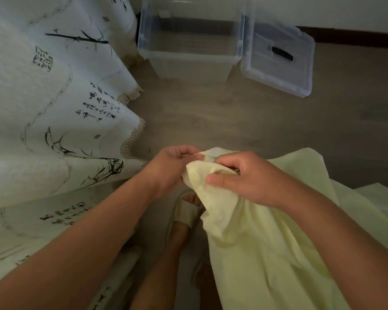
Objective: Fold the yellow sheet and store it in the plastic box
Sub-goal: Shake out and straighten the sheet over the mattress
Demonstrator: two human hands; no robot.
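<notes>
Yellow sheet (251, 231) in both hands' pinch

Person, head cam: bare arms, pale slide sandals.

L forearm (87, 231) & R forearm (336, 233) are uncovered from the frame edge to the wrist. Left hand (173, 168) & right hand (244, 177) are bare too; the R thumb has a short, plain nail. Lower down, a bare lower leg (164, 260) ends in a foot wearing an off-white slide sandal (184, 211): one wide, smooth strap over the instep, thick rounded sole edge, open front w/ toes showing. A 2nd sandal (199, 267), same pale colour, is only partly in view, approx. beside the first; its strap can't be made out.
</notes>
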